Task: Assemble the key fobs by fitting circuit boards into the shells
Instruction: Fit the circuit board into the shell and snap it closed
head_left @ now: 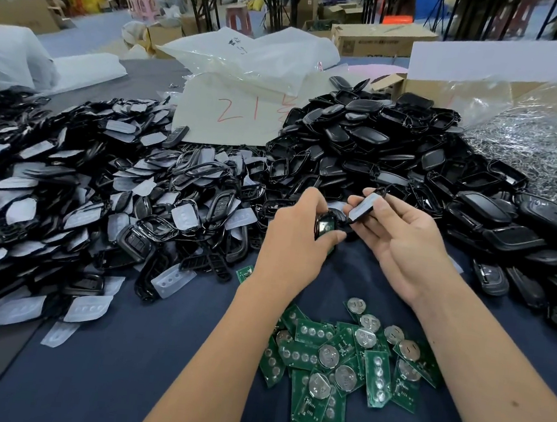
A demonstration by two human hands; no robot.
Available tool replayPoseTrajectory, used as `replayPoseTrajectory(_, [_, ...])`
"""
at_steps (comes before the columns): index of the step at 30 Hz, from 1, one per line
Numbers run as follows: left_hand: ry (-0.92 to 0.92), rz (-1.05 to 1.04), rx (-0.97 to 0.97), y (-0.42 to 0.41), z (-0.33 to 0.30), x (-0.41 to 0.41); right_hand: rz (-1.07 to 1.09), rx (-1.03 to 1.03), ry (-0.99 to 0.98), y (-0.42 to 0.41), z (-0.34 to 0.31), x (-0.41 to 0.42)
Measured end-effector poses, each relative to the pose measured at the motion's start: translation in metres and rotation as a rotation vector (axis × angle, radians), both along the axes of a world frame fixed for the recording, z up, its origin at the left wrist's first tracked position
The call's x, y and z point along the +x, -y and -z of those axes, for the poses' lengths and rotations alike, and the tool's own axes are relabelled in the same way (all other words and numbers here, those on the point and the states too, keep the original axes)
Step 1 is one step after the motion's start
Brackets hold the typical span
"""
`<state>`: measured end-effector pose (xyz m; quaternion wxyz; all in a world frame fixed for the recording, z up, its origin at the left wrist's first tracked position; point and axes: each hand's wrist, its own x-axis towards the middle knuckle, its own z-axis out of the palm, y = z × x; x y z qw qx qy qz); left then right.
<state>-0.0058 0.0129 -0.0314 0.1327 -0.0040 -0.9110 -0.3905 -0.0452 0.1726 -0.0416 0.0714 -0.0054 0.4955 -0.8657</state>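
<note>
Green circuit boards (347, 362) lie heaped nearest, between the forearms. Left hand (296, 236) grips a black shell (326, 224) with a board inside. Right hand (401, 237) pinches a second shell half (365, 209), fingers curled round it.

Bare dark blue tablecloth (137, 361) lies open in the near left-centre, between a long heap of black shell fronts with white pads (64, 205) on the left and a loose pile of green circuit boards (340, 358) near the person's forearms. A tall mound of black shell backs (395, 161) walls off the far right, with a bag of metal parts (535, 141) behind it and a white sheet marked in red (232, 113) at the back centre. A narrow strip of cloth stays clear between the two heaps, just below the hands.
</note>
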Motion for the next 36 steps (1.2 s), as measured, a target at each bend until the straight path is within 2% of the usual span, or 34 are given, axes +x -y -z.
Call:
replayPoseTrajectory(4, [0.077,-0.049,0.498,0.000,-0.002,-0.001,-0.063,0.013,-0.005,0.000,-0.001,0.001])
replayPoseTrajectory(10, [0.202,-0.146,0.845,0.005,-0.004,-0.005,-0.103,0.050,-0.043,0.001,-0.001,0.001])
replayPoseTrajectory(18, [0.218,-0.203,0.940,0.006,-0.005,-0.007,-0.241,0.049,-0.040,-0.002,0.002,0.001])
replayPoseTrajectory(26, [0.260,-0.173,1.015,0.008,-0.010,-0.005,-0.201,0.059,-0.023,-0.001,0.001,0.001])
replayPoseTrajectory(36, [0.206,-0.161,0.934,0.011,0.000,-0.008,-0.167,0.159,-0.057,0.001,0.002,0.002])
